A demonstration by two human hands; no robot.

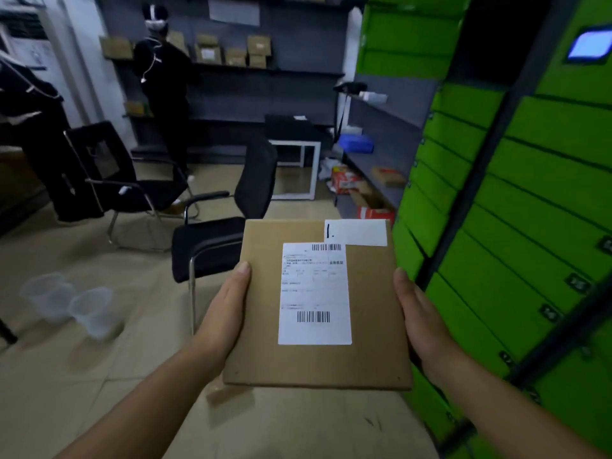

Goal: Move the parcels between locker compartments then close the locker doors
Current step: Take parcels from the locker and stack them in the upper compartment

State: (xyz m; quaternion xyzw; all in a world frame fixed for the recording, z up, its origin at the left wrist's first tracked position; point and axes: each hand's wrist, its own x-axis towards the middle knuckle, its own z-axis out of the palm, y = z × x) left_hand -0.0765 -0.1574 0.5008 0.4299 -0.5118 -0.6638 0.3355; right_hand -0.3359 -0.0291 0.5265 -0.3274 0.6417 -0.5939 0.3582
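Now pinching flat brown cardboard parcel [261, 346] with left hand [228, 303] and right hand [420, 316], fingers probably underneath, white label [314, 293] up for reading.

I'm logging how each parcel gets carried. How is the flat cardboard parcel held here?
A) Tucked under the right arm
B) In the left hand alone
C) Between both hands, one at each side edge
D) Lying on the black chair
C: the left hand holds the parcel at its left edge and the right hand at its right edge, thumbs on top.
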